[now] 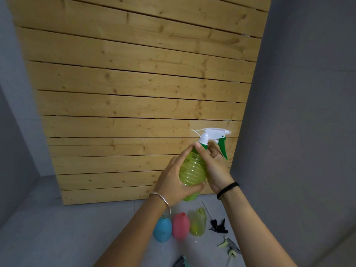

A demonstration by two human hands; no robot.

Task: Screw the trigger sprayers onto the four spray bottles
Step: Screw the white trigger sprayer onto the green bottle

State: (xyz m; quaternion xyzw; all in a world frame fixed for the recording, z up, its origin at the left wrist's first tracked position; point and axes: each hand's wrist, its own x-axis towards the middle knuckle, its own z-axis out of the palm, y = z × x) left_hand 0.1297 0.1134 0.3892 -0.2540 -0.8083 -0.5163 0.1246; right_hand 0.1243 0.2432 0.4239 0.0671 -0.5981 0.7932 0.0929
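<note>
I hold a ribbed green spray bottle (pixel 192 170) up in the air. My left hand (pixel 174 180) wraps its lower body. A white sprayer with a green trigger (pixel 215 136) sits on its neck, and my right hand (pixel 213 164) pinches the green collar. On the grey floor below stand a blue bottle (pixel 162 230), a pink bottle (pixel 180 225) and a yellow-green bottle (pixel 198 221), all without sprayers. A black sprayer (pixel 219 226), a pale green and grey sprayer (pixel 230 245) and another sprayer (pixel 182 263), cut off by the bottom edge, lie loose nearby.
A wall of pale wooden planks (pixel 134 93) rises straight ahead. Grey walls (pixel 308 93) close in on the right and left. The grey floor (pixel 67 228) stretches to the left of the bottles.
</note>
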